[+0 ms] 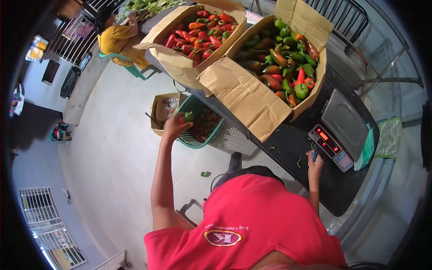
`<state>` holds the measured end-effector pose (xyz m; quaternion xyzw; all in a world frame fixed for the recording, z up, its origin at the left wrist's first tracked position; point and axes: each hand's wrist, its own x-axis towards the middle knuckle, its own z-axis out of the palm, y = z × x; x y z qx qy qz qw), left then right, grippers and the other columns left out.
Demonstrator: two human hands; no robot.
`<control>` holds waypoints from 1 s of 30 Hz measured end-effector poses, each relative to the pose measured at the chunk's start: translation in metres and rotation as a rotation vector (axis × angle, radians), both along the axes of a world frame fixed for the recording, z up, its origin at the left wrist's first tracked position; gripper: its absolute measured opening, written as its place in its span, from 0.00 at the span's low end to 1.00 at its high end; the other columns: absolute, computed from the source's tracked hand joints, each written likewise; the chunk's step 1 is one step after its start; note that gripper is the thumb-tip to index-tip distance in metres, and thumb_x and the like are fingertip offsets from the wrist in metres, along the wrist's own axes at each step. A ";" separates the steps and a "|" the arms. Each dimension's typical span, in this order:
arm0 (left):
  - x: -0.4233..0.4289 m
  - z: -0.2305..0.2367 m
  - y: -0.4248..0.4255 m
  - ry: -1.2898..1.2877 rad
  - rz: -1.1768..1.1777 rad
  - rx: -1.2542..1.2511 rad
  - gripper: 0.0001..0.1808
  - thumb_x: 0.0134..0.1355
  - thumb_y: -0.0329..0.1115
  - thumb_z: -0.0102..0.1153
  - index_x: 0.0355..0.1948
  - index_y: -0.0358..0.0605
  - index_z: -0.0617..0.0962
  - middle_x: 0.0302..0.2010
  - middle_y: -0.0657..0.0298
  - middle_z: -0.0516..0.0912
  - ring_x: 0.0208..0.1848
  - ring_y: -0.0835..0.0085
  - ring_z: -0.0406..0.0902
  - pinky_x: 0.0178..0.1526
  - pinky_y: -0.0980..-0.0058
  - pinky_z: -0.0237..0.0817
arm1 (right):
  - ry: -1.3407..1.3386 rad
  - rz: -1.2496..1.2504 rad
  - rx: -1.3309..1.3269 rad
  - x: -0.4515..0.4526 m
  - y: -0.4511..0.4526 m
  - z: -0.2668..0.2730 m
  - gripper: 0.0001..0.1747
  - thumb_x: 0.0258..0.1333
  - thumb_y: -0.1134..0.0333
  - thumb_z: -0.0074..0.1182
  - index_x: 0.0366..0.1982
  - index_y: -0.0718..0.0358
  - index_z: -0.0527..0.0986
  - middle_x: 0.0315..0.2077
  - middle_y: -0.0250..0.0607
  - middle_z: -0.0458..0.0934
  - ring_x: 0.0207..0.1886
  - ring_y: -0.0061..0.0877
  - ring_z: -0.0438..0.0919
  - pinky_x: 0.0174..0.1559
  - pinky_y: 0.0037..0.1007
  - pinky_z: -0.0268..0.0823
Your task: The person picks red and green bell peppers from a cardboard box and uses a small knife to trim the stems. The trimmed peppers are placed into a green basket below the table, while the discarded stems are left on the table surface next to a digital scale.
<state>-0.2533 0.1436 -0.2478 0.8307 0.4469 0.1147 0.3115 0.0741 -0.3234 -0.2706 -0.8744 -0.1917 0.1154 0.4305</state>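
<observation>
My left hand (173, 127) grips a green and red pepper (188, 116) by its end, above a green plastic basket (218, 130). Dark reddish peppers (204, 123) lie inside that basket. My right hand (315, 163) rests over the black table (287, 148), closed around the blue handle of a small cutting tool (315, 152); its blade is hard to make out. Before me on the table, an open cardboard box (246, 98) holds mixed green, orange and red peppers. Another cardboard box (179, 69), farther left, is full of mostly red ones.
A digital scale (344, 114) with a lit display stands right of my right hand, a green plastic bag (366, 148) beside it. Stem scraps (299, 162) dot the table. Under it are a white basket (236, 140) and a small carton (157, 114). A person in yellow (116, 40) sits far left.
</observation>
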 end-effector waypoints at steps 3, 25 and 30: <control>0.014 -0.029 0.020 0.060 -0.011 0.287 0.36 0.47 0.47 0.72 0.54 0.36 0.75 0.52 0.47 0.77 0.56 0.58 0.74 0.56 0.65 0.64 | -0.026 -0.035 -0.090 0.002 0.004 0.007 0.17 0.62 0.60 0.52 0.35 0.70 0.77 0.31 0.46 0.82 0.37 0.34 0.82 0.41 0.32 0.69; 0.431 0.175 0.000 0.037 -1.177 0.423 0.17 0.50 0.32 0.59 0.43 0.42 0.81 0.39 0.51 0.83 0.45 0.55 0.79 0.51 0.63 0.69 | -0.041 -0.370 0.118 -0.024 -0.011 0.024 0.16 0.62 0.60 0.52 0.33 0.69 0.76 0.29 0.48 0.81 0.34 0.33 0.82 0.41 0.33 0.70; 0.449 0.075 0.001 0.238 -1.305 0.788 0.29 0.48 0.42 0.67 0.53 0.48 0.76 0.51 0.54 0.76 0.51 0.51 0.74 0.52 0.58 0.68 | -0.011 -0.484 0.131 -0.039 -0.033 0.012 0.18 0.62 0.60 0.52 0.34 0.71 0.76 0.30 0.48 0.82 0.37 0.33 0.82 0.42 0.33 0.70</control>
